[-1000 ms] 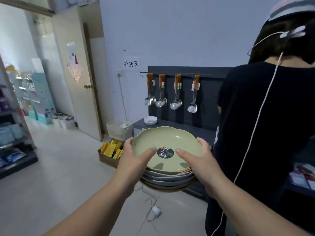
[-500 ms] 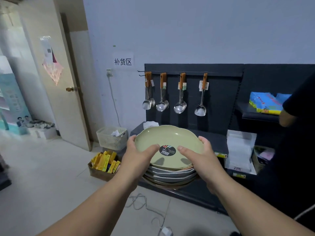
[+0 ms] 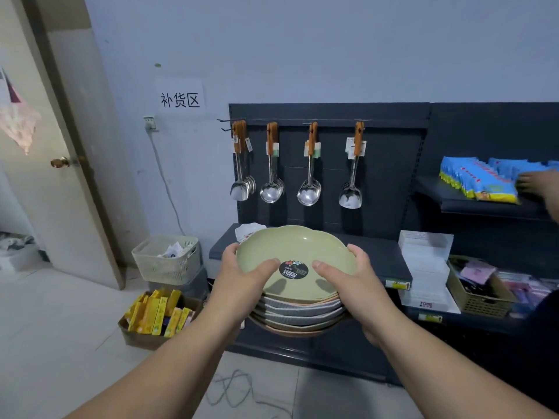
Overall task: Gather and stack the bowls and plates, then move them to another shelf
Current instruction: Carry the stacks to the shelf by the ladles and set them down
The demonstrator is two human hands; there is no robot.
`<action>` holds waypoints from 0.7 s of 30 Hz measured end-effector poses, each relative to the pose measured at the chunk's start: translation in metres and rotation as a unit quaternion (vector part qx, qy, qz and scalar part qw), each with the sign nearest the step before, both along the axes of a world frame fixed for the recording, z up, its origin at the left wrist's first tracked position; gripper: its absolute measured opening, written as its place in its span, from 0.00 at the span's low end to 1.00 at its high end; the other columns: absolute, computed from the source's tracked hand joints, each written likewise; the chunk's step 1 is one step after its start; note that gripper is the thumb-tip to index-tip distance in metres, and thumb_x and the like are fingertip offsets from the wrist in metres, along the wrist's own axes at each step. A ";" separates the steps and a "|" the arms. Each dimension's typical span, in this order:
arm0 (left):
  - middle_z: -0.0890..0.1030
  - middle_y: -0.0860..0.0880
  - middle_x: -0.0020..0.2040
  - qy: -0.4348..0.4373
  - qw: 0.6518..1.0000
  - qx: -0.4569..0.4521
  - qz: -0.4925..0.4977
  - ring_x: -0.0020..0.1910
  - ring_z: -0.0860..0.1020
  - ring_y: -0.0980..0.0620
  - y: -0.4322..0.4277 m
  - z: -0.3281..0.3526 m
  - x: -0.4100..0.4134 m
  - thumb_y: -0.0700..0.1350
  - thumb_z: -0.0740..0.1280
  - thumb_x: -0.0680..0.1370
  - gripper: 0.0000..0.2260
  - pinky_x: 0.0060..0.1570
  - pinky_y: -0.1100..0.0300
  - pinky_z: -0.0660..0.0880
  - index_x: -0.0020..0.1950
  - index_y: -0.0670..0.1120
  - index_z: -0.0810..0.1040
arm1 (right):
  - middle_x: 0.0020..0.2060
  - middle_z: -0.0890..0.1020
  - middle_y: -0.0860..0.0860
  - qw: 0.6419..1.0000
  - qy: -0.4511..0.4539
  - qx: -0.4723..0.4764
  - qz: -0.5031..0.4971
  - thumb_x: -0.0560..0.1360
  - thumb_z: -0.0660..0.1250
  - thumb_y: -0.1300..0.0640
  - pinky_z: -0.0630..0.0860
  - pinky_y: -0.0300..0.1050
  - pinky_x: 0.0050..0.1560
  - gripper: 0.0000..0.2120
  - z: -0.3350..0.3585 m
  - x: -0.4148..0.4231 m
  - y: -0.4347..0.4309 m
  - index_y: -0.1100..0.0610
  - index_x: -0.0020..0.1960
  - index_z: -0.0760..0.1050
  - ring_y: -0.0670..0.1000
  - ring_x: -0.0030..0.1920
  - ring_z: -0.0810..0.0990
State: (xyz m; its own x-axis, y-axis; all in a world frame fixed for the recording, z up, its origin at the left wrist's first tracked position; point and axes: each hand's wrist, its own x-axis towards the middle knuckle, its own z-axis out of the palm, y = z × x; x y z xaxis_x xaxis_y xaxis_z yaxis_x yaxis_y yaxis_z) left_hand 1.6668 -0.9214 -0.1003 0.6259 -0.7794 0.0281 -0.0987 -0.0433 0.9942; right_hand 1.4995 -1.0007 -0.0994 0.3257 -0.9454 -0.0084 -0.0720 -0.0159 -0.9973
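A stack of plates (image 3: 298, 311) hangs in the air in front of me, topped by a pale green scalloped plate (image 3: 295, 247) with a round black sticker. Grey and peach rims show beneath it. My left hand (image 3: 242, 276) grips the stack's left side, thumb across the top plate. On the right side my right hand (image 3: 352, 278) holds it the same way. Just beyond the stack lies a dark shelf (image 3: 381, 252), with a small white scalloped dish (image 3: 246, 231) at its left end.
Ladles (image 3: 308, 192) hang on the dark back panel above the shelf. A white basket (image 3: 168, 258) and a box of yellow packets (image 3: 157, 316) sit on the floor at left. Right: white boxes (image 3: 423, 267), a woven basket (image 3: 481, 294), blue packets (image 3: 481, 182) touched by another person's hand (image 3: 541, 182). Cables (image 3: 239, 388) cross the floor.
The view has swung right and closer to the dark shelf. The other person in black, first filling the right side, has slid out of view except a hand. Both hands keep the stack.
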 end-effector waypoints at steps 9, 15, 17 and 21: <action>0.75 0.57 0.55 -0.017 0.999 0.012 -0.041 0.55 0.75 0.53 -0.155 0.005 0.037 0.56 0.71 0.72 0.33 0.52 0.58 0.72 0.72 0.56 0.59 | 0.53 0.76 0.39 0.999 0.016 -0.016 -0.025 0.73 0.71 0.45 0.74 0.42 0.48 0.35 -0.001 0.030 -0.160 0.44 0.75 0.59 0.37 0.47 0.77; 0.77 0.56 0.56 0.028 0.996 -0.008 -0.081 0.56 0.79 0.49 -0.258 -0.002 0.070 0.59 0.70 0.71 0.28 0.58 0.46 0.76 0.68 0.59 0.63 | 0.56 0.78 0.40 0.999 0.016 -0.023 -0.047 0.73 0.70 0.43 0.75 0.47 0.58 0.32 -0.006 0.054 -0.264 0.42 0.73 0.62 0.45 0.54 0.79; 0.78 0.54 0.58 0.046 0.994 -0.013 -0.095 0.56 0.79 0.49 -0.289 -0.009 0.080 0.59 0.70 0.71 0.27 0.57 0.46 0.76 0.67 0.58 0.65 | 0.59 0.77 0.42 0.998 0.018 -0.021 -0.062 0.74 0.70 0.43 0.75 0.46 0.58 0.31 -0.012 0.062 -0.291 0.42 0.74 0.62 0.46 0.57 0.79; 0.78 0.54 0.60 0.076 0.988 -0.016 -0.135 0.56 0.80 0.50 -0.349 -0.031 0.102 0.59 0.69 0.71 0.28 0.52 0.49 0.78 0.69 0.60 0.64 | 0.62 0.76 0.43 0.995 0.032 -0.012 -0.093 0.75 0.68 0.43 0.73 0.45 0.59 0.31 -0.032 0.077 -0.343 0.43 0.75 0.61 0.47 0.58 0.77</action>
State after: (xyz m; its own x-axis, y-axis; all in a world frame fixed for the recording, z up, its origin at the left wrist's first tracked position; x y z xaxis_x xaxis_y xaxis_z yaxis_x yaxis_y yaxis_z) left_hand 1.7683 -1.2701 -0.1317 0.3935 -0.9191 -0.0222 0.0485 -0.0034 0.9988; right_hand 1.5761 -1.3432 -0.1314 0.1449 -0.9894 0.0002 -0.1398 -0.0207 -0.9900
